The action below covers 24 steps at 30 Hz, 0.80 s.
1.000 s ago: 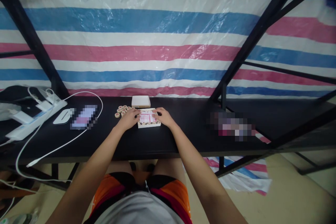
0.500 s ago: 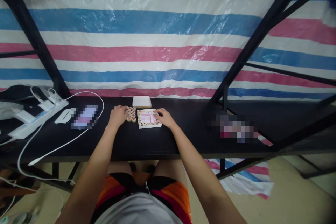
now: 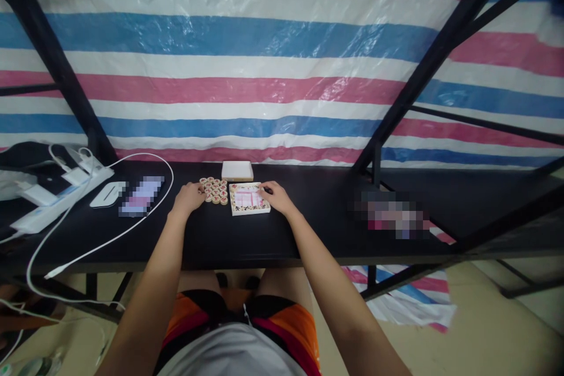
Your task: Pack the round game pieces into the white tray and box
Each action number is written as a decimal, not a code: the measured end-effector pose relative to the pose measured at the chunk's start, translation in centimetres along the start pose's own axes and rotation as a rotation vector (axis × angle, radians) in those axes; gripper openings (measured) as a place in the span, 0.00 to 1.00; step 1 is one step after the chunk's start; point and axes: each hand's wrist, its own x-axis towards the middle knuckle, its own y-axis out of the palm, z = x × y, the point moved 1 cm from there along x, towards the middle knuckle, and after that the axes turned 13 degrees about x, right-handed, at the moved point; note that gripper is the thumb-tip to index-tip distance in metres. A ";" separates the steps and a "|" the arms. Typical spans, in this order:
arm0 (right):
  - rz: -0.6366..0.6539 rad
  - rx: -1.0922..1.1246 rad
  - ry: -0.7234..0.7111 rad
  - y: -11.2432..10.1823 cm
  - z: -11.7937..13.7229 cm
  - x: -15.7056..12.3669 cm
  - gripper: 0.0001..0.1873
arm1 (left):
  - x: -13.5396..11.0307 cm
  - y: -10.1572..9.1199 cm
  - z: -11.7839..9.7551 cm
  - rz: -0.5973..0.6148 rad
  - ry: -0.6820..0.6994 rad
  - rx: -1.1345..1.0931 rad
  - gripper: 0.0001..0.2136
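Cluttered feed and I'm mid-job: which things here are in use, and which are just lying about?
In use: left hand, wooden discs, open box, right hand.
Lying about: white box, mouse, power strip, cable.

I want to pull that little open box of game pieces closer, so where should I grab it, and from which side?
Probably its right wall, coming from the right. The open box lies flat and shallow, the right hand rests at that edge, and loose wooden discs crowd its left side, leaving little room there.
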 end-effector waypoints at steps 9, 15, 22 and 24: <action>0.003 -0.007 0.002 0.0 -0.1 0.0 0.12 | 0.1 -0.8 -1.3 -0.281 0.020 -0.080 0.08; 0.012 -0.021 -0.013 0.1 -0.1 0.0 0.13 | -0.5 0.4 -6.5 -0.341 0.496 -0.346 0.05; 0.018 -0.034 -0.009 0.1 -0.2 0.1 0.12 | 0.4 2.1 -7.7 -0.222 0.605 -0.277 0.08; 0.016 -0.035 -0.009 0.1 -0.1 0.1 0.12 | 0.2 1.9 -7.7 -0.230 0.627 -0.205 0.10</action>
